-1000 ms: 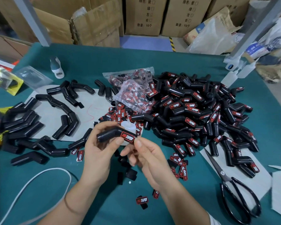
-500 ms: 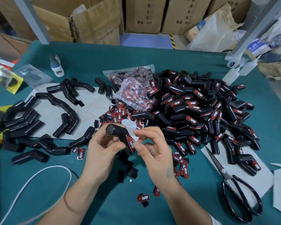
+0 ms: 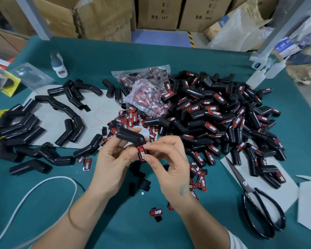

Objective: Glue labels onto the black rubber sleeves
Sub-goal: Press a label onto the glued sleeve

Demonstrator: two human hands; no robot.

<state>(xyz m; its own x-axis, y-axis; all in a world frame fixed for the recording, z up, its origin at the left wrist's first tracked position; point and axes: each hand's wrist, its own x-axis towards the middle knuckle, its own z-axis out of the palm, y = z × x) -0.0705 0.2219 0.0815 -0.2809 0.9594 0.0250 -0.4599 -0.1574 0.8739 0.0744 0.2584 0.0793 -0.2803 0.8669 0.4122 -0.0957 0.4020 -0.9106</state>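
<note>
Where a green bench (image 3: pixel 169 56) fills the view, a big heap of labelled black sleeves (image 3: pixel 223 123) covers its right half and unlabelled black sleeves (image 3: pixel 48 126) lie scattered at left. Nearer, above the bench's middle, the left hand (image 3: pixel 113 159) curls its fingers around one bent black rubber sleeve (image 3: pixel 131 138). The right hand (image 3: pixel 171 164) pinches a red-and-black label (image 3: pixel 141 153) against that sleeve's lower end. Black scissors (image 3: pixel 258 203) rest at right. Loose labels (image 3: pixel 129 121) lie beyond the hands.

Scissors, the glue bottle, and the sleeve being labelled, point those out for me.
scissors (image 3: pixel 248 190): head view, on the pivot screw.
glue bottle (image 3: pixel 58 66): head view, on its body.
sleeve (image 3: pixel 131 137): head view, on the bend, held in both hands.
</note>
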